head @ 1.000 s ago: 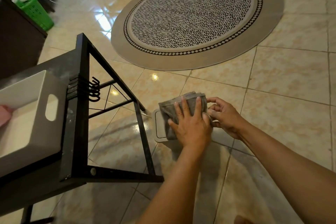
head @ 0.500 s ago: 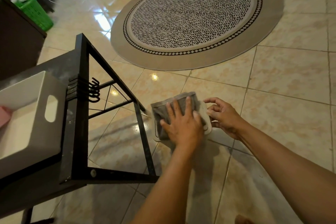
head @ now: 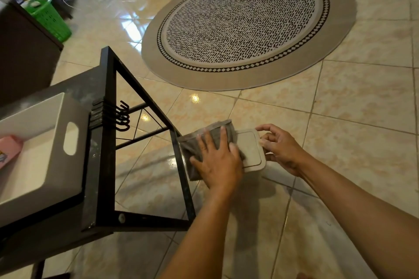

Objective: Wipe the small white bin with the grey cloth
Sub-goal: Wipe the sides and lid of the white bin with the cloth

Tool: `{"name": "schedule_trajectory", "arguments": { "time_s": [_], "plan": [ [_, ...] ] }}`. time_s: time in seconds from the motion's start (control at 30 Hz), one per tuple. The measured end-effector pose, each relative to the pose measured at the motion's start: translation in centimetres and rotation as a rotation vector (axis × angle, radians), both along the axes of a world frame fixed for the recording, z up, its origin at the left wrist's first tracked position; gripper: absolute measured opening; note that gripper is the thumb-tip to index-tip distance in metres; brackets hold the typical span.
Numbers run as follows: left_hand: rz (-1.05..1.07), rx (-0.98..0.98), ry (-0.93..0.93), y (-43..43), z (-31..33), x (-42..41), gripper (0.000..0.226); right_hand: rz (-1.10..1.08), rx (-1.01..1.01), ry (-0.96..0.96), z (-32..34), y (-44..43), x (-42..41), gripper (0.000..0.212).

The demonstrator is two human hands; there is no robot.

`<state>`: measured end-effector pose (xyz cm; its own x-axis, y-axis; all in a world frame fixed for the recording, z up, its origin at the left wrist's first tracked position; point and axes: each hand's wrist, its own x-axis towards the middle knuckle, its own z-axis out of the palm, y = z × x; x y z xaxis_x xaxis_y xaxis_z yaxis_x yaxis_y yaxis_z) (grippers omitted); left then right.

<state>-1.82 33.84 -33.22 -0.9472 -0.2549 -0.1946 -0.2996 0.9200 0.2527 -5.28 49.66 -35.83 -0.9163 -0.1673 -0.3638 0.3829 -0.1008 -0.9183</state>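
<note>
I am pressing the grey cloth (head: 205,142) flat onto the small white bin (head: 250,152) with my left hand (head: 217,163), fingers spread, while my right hand (head: 280,148) is gripping its rim

Left hand (head: 218,162): palm down, fingers spread and flat, pointing toward 11 o'clock, pressed on the grey cloth (head: 199,142); forearm bare, entering from 6 o'clock. Right hand (head: 280,148): at 3 o'clock of the left, fingers curled, fingertips touching the near edge of the small white bin (head: 250,149); forearm bare, entering from 4 o'clock. Hands close together, not touching.
</note>
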Motion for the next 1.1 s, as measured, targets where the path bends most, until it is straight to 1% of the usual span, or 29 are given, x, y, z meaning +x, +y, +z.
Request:
{"name": "schedule_trajectory", "arguments": {
  "time_s": [0.07, 0.13, 0.17, 0.27, 0.3, 0.37, 0.43, 0.47, 0.6, 0.7, 0.73, 0.8, 0.87, 0.9, 1.0, 1.1],
  "plan": [
    [-0.023, -0.006, -0.002, 0.1, -0.1, 1.9, 0.057, 0.007, 0.002, 0.003, -0.1, -0.1, -0.1, 0.03],
    [-0.103, 0.004, -0.007, 1.9, -0.2, 3.3, 0.061, 0.013, -0.013, 0.006, 0.0, -0.1, -0.1, 0.029],
    [-0.144, 0.007, -0.008, 2.9, -0.4, 3.4, 0.063, 0.018, -0.02, 0.007, 0.1, -0.1, 0.0, 0.028],
    [-0.21, -0.006, -0.018, 4.2, -0.2, 1.5, 0.058, 0.025, -0.01, 0.014, 0.3, 0.0, 0.2, 0.029],
    [-0.198, -0.016, -0.022, 3.7, -0.1, 0.6, 0.058, 0.022, 0.0, 0.017, 0.3, 0.0, 0.2, 0.029],
    [-0.108, -0.012, -0.009, 1.8, 0.0, -0.4, 0.059, 0.011, 0.014, 0.018, 0.2, 0.1, 0.1, 0.029],
    [-0.02, -0.022, 0.018, 0.0, -0.2, 0.2, 0.059, 0.01, 0.021, 0.015, 0.1, 0.0, 0.0, 0.029],
    [-0.01, -0.028, 0.026, -0.3, -0.3, 1.0, 0.059, 0.01, 0.018, 0.013, 0.0, 0.0, -0.1, 0.029],
    [-0.128, -0.011, -0.012, 2.7, -0.3, 3.4, 0.06, 0.028, -0.007, 0.008, 0.0, 0.0, -0.1, 0.028],
    [-0.185, -0.015, -0.001, 4.5, -0.3, 1.3, 0.059, 0.029, -0.006, 0.01, 0.0, 0.0, 0.0, 0.032],
    [-0.185, -0.024, -0.005, 4.2, -0.3, 0.4, 0.059, 0.025, 0.003, 0.011, 0.0, 0.0, 0.0, 0.032],
    [-0.121, -0.013, -0.007, 2.4, -0.4, -0.7, 0.059, 0.015, 0.005, 0.007, 0.0, 0.0, 0.0, 0.032],
    [-0.039, -0.003, 0.021, 0.6, -0.6, 0.1, 0.059, 0.01, -0.003, 0.005, 0.0, 0.0, -0.1, 0.032],
    [-0.032, -0.009, 0.027, 0.3, -0.5, 1.1, 0.059, 0.014, -0.001, 0.006, 0.0, -0.1, -0.1, 0.031],
    [-0.126, -0.01, 0.004, 2.6, -0.4, 3.8, 0.06, 0.03, -0.017, 0.004, 0.2, -0.2, -0.1, 0.028],
    [-0.2, 0.014, -0.024, 4.8, -0.1, 2.4, 0.059, 0.031, -0.032, -0.005, 0.2, -0.2, -0.1, 0.03]
  ]
}}
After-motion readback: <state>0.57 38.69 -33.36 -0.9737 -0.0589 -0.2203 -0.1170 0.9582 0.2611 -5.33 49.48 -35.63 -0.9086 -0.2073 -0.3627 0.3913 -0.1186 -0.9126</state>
